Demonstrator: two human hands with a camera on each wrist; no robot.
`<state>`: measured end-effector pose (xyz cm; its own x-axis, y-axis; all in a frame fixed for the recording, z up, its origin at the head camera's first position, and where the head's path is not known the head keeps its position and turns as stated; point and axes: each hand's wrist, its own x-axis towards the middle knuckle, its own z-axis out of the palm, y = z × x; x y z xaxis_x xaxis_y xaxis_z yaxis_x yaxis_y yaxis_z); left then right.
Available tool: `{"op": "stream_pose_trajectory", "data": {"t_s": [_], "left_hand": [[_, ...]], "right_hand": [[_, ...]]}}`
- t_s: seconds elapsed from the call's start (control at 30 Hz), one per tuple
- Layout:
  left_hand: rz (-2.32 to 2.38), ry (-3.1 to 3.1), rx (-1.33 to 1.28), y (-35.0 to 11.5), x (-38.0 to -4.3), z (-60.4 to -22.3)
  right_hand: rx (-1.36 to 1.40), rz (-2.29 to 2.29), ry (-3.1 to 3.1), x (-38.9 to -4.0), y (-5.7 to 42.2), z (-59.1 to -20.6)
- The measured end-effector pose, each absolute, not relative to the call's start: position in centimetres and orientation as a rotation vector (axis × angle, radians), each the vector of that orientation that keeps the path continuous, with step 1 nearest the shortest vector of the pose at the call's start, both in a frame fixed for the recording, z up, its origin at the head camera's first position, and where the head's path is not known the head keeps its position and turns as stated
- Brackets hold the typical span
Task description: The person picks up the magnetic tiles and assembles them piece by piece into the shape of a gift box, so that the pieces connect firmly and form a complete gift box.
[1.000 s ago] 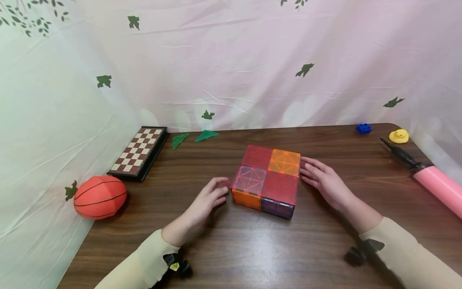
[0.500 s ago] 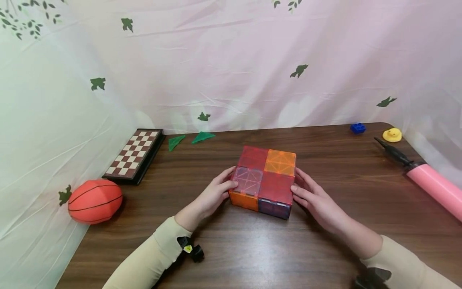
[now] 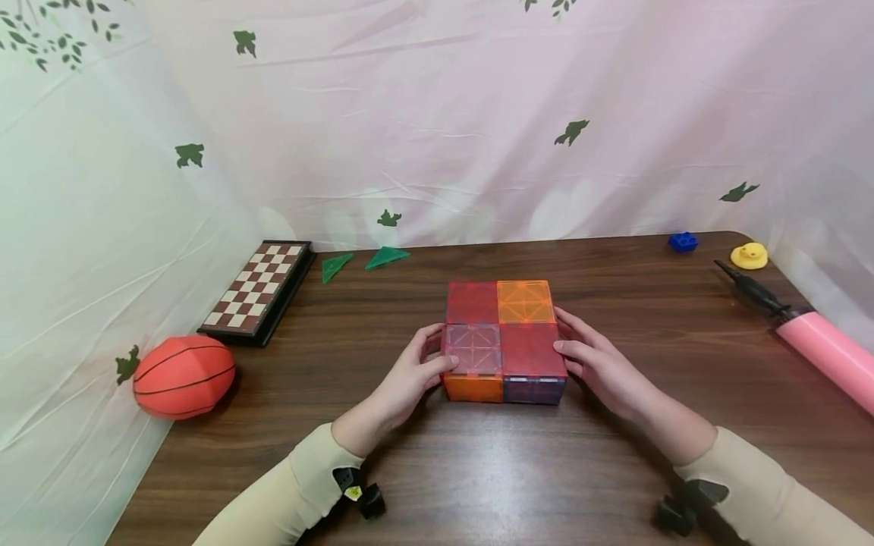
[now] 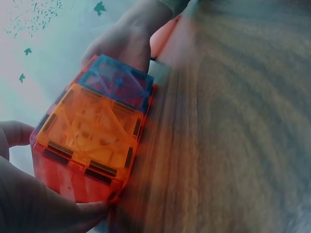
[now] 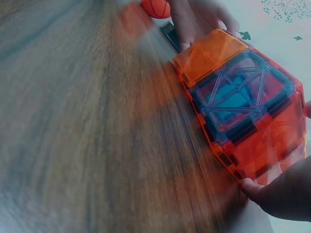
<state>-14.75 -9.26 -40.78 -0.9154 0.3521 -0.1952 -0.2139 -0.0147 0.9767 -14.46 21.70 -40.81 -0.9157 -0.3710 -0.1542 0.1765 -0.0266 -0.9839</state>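
A low square box of see-through magnetic tiles (image 3: 501, 324) stands on the brown table, its front side square to me. Red, orange and purple tiles make up its top; the front is orange on the left and purple-blue on the right. My left hand (image 3: 408, 378) grips the left side, its thumb at the near top edge. On the opposite side my right hand (image 3: 609, 373) holds the box, thumb at the right top edge and fingers along the wall. In the right wrist view, something teal shows through the blue tile (image 5: 235, 94).
Left stand a red toy basketball (image 3: 184, 377) and a chessboard case (image 3: 254, 292). Two green triangular tiles (image 3: 387, 257) lie at the back. Far right are a blue block (image 3: 683, 242), a yellow rubber duck (image 3: 749, 255) and a pink hand pump (image 3: 826, 353).
Both hands have closed in on the box's sides; the left was just off it before. The box has turned counterclockwise, so its slanted front edge now runs level.
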Motion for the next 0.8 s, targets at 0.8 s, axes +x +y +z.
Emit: {"op": "stream_pose_trajectory", "data": {"t_s": [0.8], "left_hand": [[0.865, 3.016, -0.019, -23.6, -33.1, -39.6]], "right_hand": [[-0.143, -2.129, 1.859, -19.2, 21.2, -41.9]]}}
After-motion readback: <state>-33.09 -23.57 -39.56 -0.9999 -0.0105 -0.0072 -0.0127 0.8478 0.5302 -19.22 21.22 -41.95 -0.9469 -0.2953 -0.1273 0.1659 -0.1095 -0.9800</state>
